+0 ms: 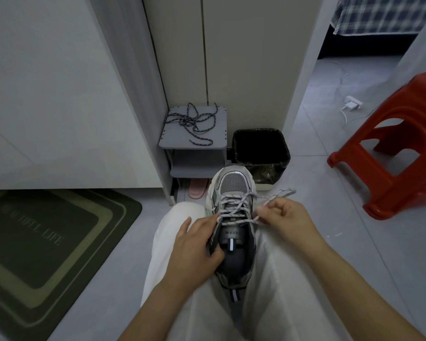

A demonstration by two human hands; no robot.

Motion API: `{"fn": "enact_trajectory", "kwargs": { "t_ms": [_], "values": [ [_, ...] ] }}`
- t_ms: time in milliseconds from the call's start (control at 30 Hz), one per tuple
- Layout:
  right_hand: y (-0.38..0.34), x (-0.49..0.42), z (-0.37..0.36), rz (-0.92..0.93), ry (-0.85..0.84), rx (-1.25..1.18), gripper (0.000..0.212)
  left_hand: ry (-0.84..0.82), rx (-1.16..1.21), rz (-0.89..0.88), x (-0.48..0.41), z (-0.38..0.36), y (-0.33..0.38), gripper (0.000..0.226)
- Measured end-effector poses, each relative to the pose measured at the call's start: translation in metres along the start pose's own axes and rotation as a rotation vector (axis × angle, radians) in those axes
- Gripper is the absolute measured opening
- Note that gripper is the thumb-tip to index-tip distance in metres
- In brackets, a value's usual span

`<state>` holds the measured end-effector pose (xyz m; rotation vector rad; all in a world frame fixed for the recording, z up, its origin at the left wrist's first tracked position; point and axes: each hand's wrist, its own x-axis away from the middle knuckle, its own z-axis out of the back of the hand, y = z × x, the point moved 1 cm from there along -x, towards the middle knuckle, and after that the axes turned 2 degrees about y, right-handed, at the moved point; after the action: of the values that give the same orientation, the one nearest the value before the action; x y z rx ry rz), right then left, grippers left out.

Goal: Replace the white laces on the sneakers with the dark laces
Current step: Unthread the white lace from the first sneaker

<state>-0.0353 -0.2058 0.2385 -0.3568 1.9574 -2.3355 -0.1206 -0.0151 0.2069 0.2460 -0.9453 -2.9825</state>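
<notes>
Grey floor (317, 242), green mat (59, 242), red stool (391, 156), left fingers (203, 222) gripping sneaker (234, 183), right fingers (272, 206) pinching white lace (278, 194)

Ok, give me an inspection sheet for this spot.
Surface: grey tiled floor; the sneaker lies on the person's lap.
Job's things: sneaker with white laces threaded; dark laces tangled on the grey shelf.
Clutter: lined bin, pink slipper, red stool.
Hands: left hand grips the sneaker's collar; right hand pinches a white lace end.
Cables: white charger and cable on the floor.
Surroundings: green mat, white cupboard, plaid bed beyond.
</notes>
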Motion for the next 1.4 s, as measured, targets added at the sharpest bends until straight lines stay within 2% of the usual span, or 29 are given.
{"fn": "enact_trajectory", "kwargs": {
  "t_ms": [100, 233, 500, 867, 1000, 1133, 1267, 1300, 1400],
  "values": [
    [0.004, 0.004, 0.0, 0.027, -0.074, 0.145, 0.018, 0.016, -0.002, -0.014, 0.0, 0.0, 0.001, 0.063],
    [0.008, 0.004, -0.002, 0.049, 0.045, 0.319, 0.027, 0.035, -0.007, -0.022, 0.0, -0.003, 0.001, 0.064],
    [0.009, 0.009, -0.005, 0.017, 0.172, 0.251, 0.031, 0.046, 0.0, -0.016, 0.0, -0.001, 0.002, 0.066],
    [0.014, 0.002, -0.009, 0.023, 0.218, 0.263, 0.03, 0.093, 0.029, -0.039, 0.001, 0.0, 0.003, 0.061],
    [0.009, -0.012, 0.002, -0.082, 0.266, 0.057, 0.024, 0.089, 0.052, -0.041, 0.007, 0.003, 0.005, 0.06],
    [0.004, -0.014, 0.009, -0.029, 0.179, 0.106, 0.029, 0.03, 0.021, -0.053, 0.005, 0.002, 0.005, 0.058],
    [0.007, -0.004, 0.013, 0.097, 0.189, 0.273, 0.052, 0.071, 0.01, -0.078, 0.007, 0.004, 0.005, 0.051],
    [0.009, 0.001, 0.014, 0.153, 0.161, 0.349, 0.052, 0.107, 0.068, -0.056, 0.007, 0.006, 0.006, 0.047],
    [0.014, 0.015, 0.012, 0.31, 0.032, 0.436, 0.036, 0.197, 0.266, 0.034, 0.001, 0.009, 0.01, 0.027]
  ]
}}
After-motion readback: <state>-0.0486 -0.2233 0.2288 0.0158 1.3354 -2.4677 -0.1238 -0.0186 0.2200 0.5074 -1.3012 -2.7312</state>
